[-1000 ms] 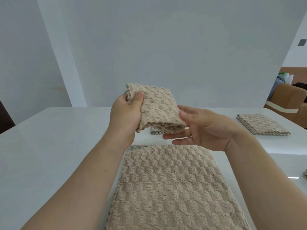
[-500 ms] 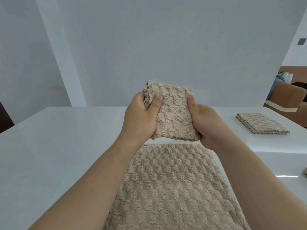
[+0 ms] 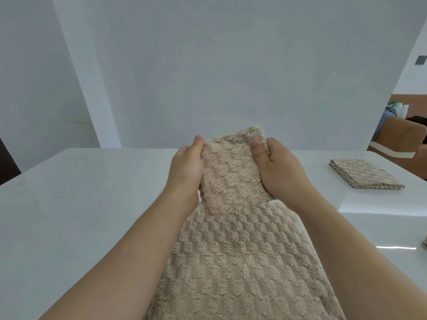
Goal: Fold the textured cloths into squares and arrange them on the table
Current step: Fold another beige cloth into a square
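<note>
I hold a small folded beige textured cloth (image 3: 231, 174) up in the air above the white table (image 3: 87, 199). My left hand (image 3: 184, 174) grips its left edge, fingers behind it. My right hand (image 3: 277, 169) grips its right edge with the thumb on the front face. Below it a larger beige textured cloth (image 3: 238, 269) lies spread flat on the table between my forearms. Another folded beige cloth (image 3: 365, 174) lies as a square at the table's far right.
The edge of one more cloth (image 3: 424, 242) shows at the right border of the frame. A brown chair (image 3: 399, 139) stands beyond the table's right end. White walls rise behind the table.
The held cloth has moved right and lower. My right hand went from open beside it to gripping its right edge; my left hand slid to the left edge.
</note>
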A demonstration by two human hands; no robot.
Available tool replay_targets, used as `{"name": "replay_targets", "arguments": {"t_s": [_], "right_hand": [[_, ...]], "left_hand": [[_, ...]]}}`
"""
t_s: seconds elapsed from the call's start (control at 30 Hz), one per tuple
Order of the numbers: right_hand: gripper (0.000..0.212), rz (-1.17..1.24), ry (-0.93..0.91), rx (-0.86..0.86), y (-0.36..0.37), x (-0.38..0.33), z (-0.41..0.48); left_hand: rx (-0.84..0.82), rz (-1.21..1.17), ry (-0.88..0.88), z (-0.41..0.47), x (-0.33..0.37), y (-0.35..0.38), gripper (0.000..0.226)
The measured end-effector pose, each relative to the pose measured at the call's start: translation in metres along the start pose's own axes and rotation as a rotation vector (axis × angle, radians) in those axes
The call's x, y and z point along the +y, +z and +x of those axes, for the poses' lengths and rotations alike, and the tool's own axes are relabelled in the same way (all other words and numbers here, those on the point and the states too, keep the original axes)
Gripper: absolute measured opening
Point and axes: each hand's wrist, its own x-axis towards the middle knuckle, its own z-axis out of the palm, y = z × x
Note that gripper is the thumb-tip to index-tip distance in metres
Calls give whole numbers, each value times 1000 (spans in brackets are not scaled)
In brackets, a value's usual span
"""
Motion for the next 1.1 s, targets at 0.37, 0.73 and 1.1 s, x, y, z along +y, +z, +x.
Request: {"name": "replay_targets", "arguments": {"t_s": [0.37,0.73,1.1], "right_hand": [[60,195,133,-12,2,8,7],[47,47,47,114,5,7,7],[52,80,135,168,-3,17,7]], "left_hand": [[77,476,537,-10,-9,3,25],[186,564,588,-2,-12,-2,34],[-49,273,73,5,-25,9,41]]}}
